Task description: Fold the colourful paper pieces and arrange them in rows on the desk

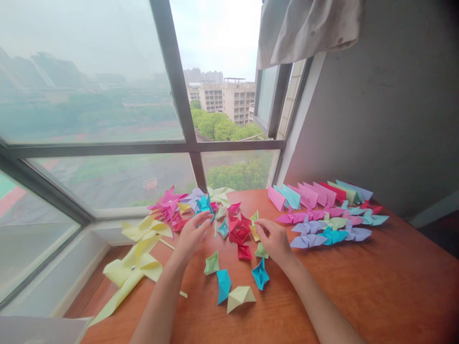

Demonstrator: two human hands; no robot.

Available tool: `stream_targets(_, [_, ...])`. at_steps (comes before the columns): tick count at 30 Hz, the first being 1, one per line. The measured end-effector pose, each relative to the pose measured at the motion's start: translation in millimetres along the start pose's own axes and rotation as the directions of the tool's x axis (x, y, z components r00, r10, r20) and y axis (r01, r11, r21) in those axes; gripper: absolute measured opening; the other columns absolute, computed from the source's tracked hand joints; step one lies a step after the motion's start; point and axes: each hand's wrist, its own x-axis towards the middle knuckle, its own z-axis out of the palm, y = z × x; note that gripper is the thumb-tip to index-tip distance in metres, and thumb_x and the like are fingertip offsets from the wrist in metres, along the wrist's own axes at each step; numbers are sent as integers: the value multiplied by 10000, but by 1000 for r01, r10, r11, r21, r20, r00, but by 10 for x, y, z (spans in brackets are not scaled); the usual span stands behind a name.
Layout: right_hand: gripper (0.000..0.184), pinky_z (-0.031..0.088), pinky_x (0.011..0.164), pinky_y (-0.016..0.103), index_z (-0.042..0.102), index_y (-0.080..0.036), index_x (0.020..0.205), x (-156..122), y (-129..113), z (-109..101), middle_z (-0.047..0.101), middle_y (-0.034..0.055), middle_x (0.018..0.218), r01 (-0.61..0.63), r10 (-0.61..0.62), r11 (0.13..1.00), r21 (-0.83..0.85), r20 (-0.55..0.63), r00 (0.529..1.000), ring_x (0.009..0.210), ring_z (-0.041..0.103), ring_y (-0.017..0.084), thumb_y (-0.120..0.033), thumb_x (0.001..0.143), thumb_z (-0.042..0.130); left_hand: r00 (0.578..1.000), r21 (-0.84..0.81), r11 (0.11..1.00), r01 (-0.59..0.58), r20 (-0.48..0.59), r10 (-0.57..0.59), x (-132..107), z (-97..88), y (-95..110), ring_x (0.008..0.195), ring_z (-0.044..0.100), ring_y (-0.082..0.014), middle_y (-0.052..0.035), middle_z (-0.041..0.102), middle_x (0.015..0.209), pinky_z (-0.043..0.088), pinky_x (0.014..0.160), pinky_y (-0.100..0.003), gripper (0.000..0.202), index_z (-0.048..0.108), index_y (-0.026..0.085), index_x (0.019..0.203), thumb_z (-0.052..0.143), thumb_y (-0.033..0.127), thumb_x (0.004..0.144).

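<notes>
My left hand (191,235) reaches forward over the wooden table (358,286), its fingers stretched out toward a blue folded paper piece (204,204) and touching its near edge. My right hand (274,239) rests knuckles up with fingers curled, next to a cluster of red folded pieces (239,233) and a small green piece (261,250). What its fingers hold, if anything, is hidden. Loose folded pieces lie between my forearms: green (212,263), blue (224,284), pale yellow (240,297) and blue (260,274).
Yellow paper pinwheels (134,267) lie at the table's left edge, pink ones (167,205) behind them. Rows of folded pink, blue, purple and green papers (322,210) cover the right back. A large window (107,119) stands beyond, a grey wall (387,105) on the right.
</notes>
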Motion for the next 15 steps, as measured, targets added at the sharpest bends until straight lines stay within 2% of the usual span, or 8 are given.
stream_targets(4, [230, 543, 691, 276, 702, -207, 959, 0, -9, -3, 746, 53, 909, 1, -1, 1000, -2, 2, 1000, 747, 692, 185, -228, 890, 484, 999, -11, 1000, 22, -34, -23, 4, 27, 0, 574, 587, -123, -134, 704, 1116, 421, 489, -229, 587, 645, 137, 1188, 687, 485, 718])
stream_targets(7, [231, 541, 678, 269, 703, -203, 954, 2, -19, -9, 745, 53, 909, -1, 1, 1000, 5, 6, 1000, 740, 690, 180, -226, 891, 482, 998, 19, 999, 27, -60, -25, 7, 25, 6, 534, 554, -116, -78, 724, 909, 415, 493, -228, 568, 653, 130, 1174, 666, 486, 732])
stream_targets(9, [230, 537, 686, 272, 704, -201, 951, 5, -27, -15, 743, 51, 900, -10, 10, 1000, 12, 9, 1000, 740, 688, 178, -228, 890, 483, 996, 40, 999, 5, -85, -2, -5, 22, 36, 523, 538, -126, -28, 684, 726, 411, 499, -229, 578, 644, 124, 1198, 641, 504, 763])
stream_targets(11, [229, 531, 699, 279, 704, -198, 952, 11, -40, -23, 740, 52, 903, -29, 29, 999, 30, 7, 1000, 744, 684, 180, -239, 890, 488, 993, 53, 998, -41, -106, 46, -36, 28, 95, 520, 517, -133, 1, 627, 622, 396, 498, -229, 572, 639, 125, 1219, 598, 525, 813])
stream_targets(13, [225, 524, 701, 286, 704, -194, 954, 20, -63, -34, 736, 54, 892, -64, 64, 995, 71, 7, 998, 739, 677, 183, -261, 890, 499, 987, 51, 992, -113, -111, 118, -87, 50, 173, 546, 513, -137, -9, 637, 648, 387, 509, -229, 528, 658, 141, 1207, 562, 525, 857])
stream_targets(15, [223, 518, 684, 285, 705, -190, 944, 33, -96, -50, 729, 54, 855, -120, 119, 982, 146, 16, 993, 721, 669, 184, -300, 891, 518, 974, 5, 978, -206, -91, 206, -155, 93, 252, 625, 546, -149, -44, 693, 773, 405, 562, -237, 462, 691, 156, 1169, 564, 492, 879])
